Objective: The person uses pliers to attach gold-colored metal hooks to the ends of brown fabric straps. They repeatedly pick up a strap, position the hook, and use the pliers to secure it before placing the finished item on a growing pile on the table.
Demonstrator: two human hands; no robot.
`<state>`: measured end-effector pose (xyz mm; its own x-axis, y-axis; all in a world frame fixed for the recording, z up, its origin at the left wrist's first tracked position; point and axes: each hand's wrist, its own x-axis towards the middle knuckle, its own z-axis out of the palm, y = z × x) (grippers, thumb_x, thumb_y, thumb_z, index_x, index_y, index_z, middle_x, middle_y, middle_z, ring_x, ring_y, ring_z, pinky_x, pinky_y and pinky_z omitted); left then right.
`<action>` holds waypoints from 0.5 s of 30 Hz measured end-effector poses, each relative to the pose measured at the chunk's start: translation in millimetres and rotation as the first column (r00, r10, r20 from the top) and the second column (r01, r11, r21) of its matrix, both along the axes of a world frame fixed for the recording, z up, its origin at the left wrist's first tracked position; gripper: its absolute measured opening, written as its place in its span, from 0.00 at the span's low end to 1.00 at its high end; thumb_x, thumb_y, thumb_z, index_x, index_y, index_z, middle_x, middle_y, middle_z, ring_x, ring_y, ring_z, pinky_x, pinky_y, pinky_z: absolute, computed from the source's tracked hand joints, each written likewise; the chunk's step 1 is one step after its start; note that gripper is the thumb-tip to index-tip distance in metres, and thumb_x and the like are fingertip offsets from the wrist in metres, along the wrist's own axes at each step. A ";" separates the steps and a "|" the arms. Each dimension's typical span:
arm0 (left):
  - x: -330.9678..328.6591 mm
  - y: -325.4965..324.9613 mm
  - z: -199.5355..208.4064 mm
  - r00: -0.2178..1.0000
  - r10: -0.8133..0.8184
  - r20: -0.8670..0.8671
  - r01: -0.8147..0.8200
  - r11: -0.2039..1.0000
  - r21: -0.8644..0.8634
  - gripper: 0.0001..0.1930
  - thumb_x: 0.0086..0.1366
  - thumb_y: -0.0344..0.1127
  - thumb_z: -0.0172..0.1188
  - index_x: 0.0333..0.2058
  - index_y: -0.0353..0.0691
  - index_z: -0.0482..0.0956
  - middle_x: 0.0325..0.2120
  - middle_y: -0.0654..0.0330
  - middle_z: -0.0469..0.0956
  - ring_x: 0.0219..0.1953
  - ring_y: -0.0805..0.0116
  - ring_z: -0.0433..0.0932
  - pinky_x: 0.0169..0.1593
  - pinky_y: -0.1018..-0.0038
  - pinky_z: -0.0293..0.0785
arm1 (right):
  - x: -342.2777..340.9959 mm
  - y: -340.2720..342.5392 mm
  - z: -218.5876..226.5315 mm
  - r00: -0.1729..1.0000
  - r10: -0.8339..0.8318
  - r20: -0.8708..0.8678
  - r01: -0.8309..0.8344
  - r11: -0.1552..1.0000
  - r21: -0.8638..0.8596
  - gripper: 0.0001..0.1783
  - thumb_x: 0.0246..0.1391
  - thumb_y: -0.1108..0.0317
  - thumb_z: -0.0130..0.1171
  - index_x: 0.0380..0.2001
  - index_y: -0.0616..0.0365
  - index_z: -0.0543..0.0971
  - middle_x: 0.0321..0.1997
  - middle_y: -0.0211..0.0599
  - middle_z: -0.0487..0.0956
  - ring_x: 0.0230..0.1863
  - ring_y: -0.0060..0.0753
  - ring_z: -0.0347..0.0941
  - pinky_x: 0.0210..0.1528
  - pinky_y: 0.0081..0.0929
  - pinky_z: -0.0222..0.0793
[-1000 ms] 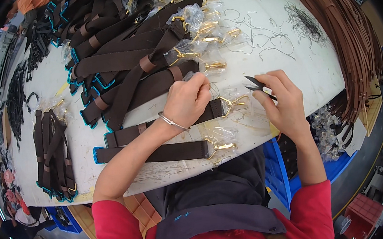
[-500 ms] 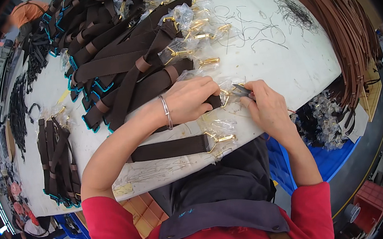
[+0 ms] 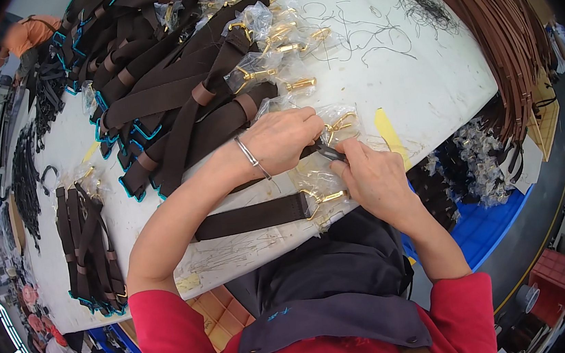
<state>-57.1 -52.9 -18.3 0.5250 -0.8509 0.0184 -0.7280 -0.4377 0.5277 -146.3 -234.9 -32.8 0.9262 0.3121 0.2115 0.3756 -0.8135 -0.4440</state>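
Note:
My left hand (image 3: 287, 138), with a bracelet at the wrist, is closed on the end of a dark brown webbing strap, mostly hidden under my fingers. Past the fingertips a gold snap hook (image 3: 340, 126) in clear plastic film sticks out at that strap's end. Closed round a pair of dark thread snips (image 3: 329, 152), my right hand (image 3: 373, 175) points the blades at the strap edge beside my left fingertips. Whether the blades touch the strap I cannot tell. Nearer to me lies another brown strap (image 3: 249, 218), its gold hook (image 3: 326, 198) also wrapped in film.
A heap of brown straps (image 3: 164, 96) with blue-covered buckles fills the table's far left. Smaller straps (image 3: 87, 249) lie at left. Loose threads (image 3: 423, 6) and a yellow strip (image 3: 390, 134) lie to the right. Brown cords (image 3: 487, 31) hang over the right edge above a blue crate (image 3: 488, 231).
My right hand has moved left with the snips, from beside the gold hook to the strap edge at my left fingers. The yellow strip has come into sight.

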 end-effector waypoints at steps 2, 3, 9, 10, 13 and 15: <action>0.4 -1.6 1.0 1.000 0.000 -0.016 0.000 1.000 0.015 0.05 0.55 0.26 0.54 0.29 0.35 0.66 0.26 0.53 0.70 0.32 0.50 0.71 0.34 0.62 0.67 | -0.2 1.3 -1.5 1.000 -0.003 0.012 0.003 1.000 -0.012 0.12 0.47 0.65 0.57 0.28 0.60 0.67 0.23 0.40 0.76 0.19 0.42 0.73 0.18 0.34 0.66; 0.6 -2.2 1.9 1.000 0.001 -0.019 -0.001 1.000 0.029 0.05 0.55 0.26 0.54 0.29 0.35 0.66 0.26 0.53 0.70 0.32 0.50 0.71 0.34 0.62 0.67 | 0.0 2.0 -1.3 1.000 -0.008 0.010 0.008 1.000 -0.025 0.12 0.48 0.65 0.57 0.28 0.60 0.67 0.23 0.39 0.76 0.18 0.42 0.73 0.18 0.34 0.66; 2.7 -6.2 6.7 0.999 -0.001 -0.044 0.005 0.995 0.095 0.04 0.55 0.26 0.52 0.29 0.35 0.66 0.27 0.51 0.72 0.33 0.48 0.72 0.34 0.60 0.66 | 0.7 5.3 1.7 1.000 -0.001 0.017 0.003 0.997 -0.078 0.11 0.48 0.65 0.56 0.27 0.59 0.66 0.21 0.38 0.74 0.18 0.41 0.73 0.18 0.34 0.66; 3.3 -6.4 6.1 0.999 -0.003 -0.046 0.008 0.995 0.097 0.04 0.55 0.25 0.52 0.29 0.35 0.66 0.27 0.51 0.72 0.33 0.48 0.72 0.34 0.60 0.66 | 0.5 5.9 2.1 1.000 -0.001 0.014 0.002 0.996 -0.087 0.11 0.48 0.65 0.56 0.27 0.59 0.66 0.21 0.38 0.74 0.18 0.41 0.74 0.18 0.34 0.66; 4.1 -7.4 5.9 0.998 -0.006 -0.059 0.012 0.995 0.103 0.04 0.56 0.26 0.52 0.29 0.35 0.66 0.27 0.51 0.72 0.33 0.48 0.72 0.34 0.60 0.66 | 0.8 6.2 0.3 1.000 0.004 -0.006 -0.005 0.993 -0.114 0.11 0.49 0.65 0.55 0.27 0.59 0.66 0.21 0.39 0.74 0.18 0.41 0.74 0.18 0.34 0.66; 4.8 -7.1 5.6 0.997 0.001 -0.076 0.005 0.996 0.088 0.04 0.56 0.27 0.52 0.29 0.35 0.66 0.27 0.51 0.72 0.33 0.48 0.72 0.34 0.60 0.66 | 1.1 5.6 -1.4 1.000 0.020 -0.008 -0.021 0.993 -0.117 0.10 0.49 0.66 0.54 0.28 0.59 0.65 0.22 0.40 0.74 0.19 0.41 0.74 0.19 0.35 0.67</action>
